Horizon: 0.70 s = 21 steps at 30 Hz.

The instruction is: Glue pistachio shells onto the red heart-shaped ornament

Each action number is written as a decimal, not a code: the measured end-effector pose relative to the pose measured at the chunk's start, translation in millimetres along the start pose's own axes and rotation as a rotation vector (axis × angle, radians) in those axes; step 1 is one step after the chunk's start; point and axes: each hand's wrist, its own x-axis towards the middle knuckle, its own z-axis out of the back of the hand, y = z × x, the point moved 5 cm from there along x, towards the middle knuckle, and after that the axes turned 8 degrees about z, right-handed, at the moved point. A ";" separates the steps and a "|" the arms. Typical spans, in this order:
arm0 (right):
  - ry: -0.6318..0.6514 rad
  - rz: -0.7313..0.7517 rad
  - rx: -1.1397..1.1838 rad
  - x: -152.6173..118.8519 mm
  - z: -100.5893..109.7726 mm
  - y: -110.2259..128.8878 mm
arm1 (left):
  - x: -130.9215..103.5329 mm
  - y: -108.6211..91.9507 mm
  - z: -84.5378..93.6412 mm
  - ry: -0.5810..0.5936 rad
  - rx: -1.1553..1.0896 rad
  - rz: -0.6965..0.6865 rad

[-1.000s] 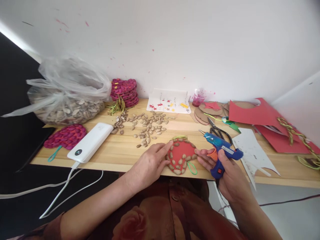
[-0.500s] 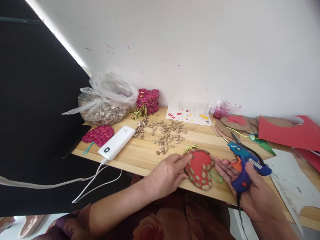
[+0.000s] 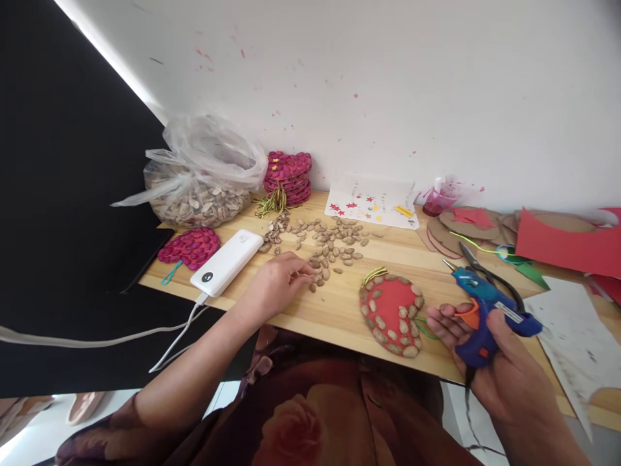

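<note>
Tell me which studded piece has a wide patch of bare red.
The tan-studded piece, beside the right hand. The purple piece left of the white power bank and the top one of the purple stack are studded all over.

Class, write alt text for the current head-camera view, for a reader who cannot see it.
A person's right hand holds a blue hot glue gun beside a red heart-shaped piece edged with brown shells, while the left hand reaches into loose brown shells on a pale wooden table.
</note>
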 end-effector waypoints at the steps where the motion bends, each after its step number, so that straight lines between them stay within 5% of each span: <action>1: 0.004 0.008 -0.008 -0.1 -0.8 -0.2 | -2.0 0.6 -1.6 0.025 -0.002 -0.005; 6: 0.040 0.043 -0.041 -0.4 -2.9 -2.1 | -10.3 -5.3 -10.6 0.122 0.028 -0.070; 10: 0.059 0.070 -0.067 -0.6 -3.0 -3.0 | -10.2 -1.4 -11.5 0.085 0.090 -0.068; 21: 0.091 0.095 -0.075 -1.6 -4.5 -1.2 | -7.0 8.1 14.1 0.025 0.242 0.031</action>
